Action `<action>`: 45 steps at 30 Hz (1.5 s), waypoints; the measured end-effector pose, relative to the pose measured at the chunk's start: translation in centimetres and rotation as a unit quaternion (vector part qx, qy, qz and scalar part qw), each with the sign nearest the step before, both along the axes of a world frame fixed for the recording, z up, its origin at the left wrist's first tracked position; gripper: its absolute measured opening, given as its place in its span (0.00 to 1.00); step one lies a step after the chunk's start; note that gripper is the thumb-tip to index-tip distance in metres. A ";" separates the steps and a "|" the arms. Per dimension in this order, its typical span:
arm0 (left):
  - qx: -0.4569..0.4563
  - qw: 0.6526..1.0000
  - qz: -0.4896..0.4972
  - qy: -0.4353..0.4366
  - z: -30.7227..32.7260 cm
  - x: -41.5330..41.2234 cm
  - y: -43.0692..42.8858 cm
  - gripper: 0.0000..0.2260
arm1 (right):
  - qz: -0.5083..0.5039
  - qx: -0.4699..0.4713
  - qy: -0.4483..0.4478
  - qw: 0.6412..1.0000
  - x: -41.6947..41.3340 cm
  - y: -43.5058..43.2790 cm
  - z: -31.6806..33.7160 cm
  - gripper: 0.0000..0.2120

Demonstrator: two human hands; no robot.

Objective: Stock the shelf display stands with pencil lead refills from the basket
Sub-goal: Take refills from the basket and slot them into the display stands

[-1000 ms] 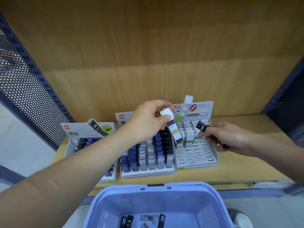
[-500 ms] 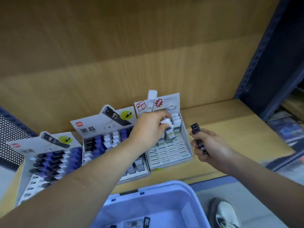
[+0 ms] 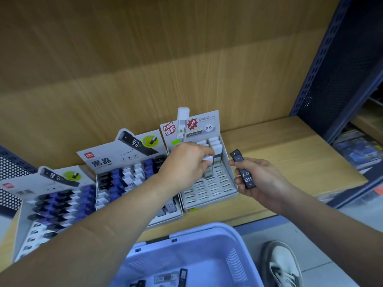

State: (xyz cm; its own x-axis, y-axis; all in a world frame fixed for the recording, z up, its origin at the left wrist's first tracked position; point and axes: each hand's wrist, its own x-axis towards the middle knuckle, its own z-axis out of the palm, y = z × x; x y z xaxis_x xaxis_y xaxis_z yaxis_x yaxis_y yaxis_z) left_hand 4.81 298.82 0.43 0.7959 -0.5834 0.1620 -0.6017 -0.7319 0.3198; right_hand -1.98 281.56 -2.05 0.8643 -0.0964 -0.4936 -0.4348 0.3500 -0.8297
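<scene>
3 stands (image 3: 209, 189); L hand (image 3: 184, 164) 1 refill (image 3: 208, 160), R hand (image 3: 263, 181) 1.

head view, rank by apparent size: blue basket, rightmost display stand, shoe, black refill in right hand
1. blue basket, nearest the camera and cropped
2. rightmost display stand
3. shoe, cropped
4. black refill

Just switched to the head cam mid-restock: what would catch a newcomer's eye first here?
The left hand reaches across to the rightmost display stand, pinching a white-capped refill at its mostly empty slots. Just right of that stand, the right hand grips a black refill marked HB 0.7. At the bottom edge, the lilac basket holds a few spare refills.
</scene>
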 end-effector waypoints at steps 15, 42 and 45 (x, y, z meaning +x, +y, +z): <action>-0.029 0.999 0.012 -0.028 -1.0 0.4 -0.2 0.11 | 0.038 0.022 -0.036 0.998 -0.9 0.3 -0.9 0.04; -0.191 0.967 0.004 0.170 2.7 -3.6 0.5 0.17 | 0.124 -0.078 -0.072 0.987 -1.0 0.6 2.7 0.13; -0.187 0.968 0.023 0.167 5.2 -4.9 2.5 0.10 | 0.204 -0.148 -0.093 0.963 -1.1 2.1 5.9 0.13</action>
